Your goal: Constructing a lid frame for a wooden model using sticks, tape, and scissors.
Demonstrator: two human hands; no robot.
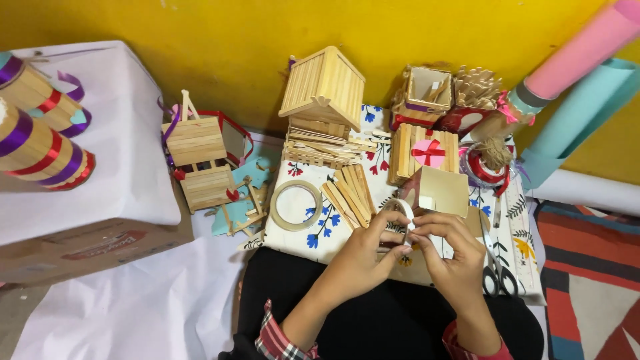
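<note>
My left hand [363, 257] holds a small roll of white tape [398, 212] upright, fingers curled around its rim. My right hand [452, 252] pinches the tape's loose end beside the roll, thumb and forefinger closed on it. Both hands hover over a floral cloth [320, 233] on my lap. Just behind them stands a small beige cardboard box [437, 190]. A loose bundle of craft sticks [350, 193] lies left of the roll.
A larger tape ring [296, 205] lies on the cloth. Scissors [497, 267] rest at the right. Stick houses [325, 87], a stick crate with a red bow [425, 152], a stick chest [199, 160] and paper rolls [580, 80] line the yellow wall. A cardboard box [87, 247] sits left.
</note>
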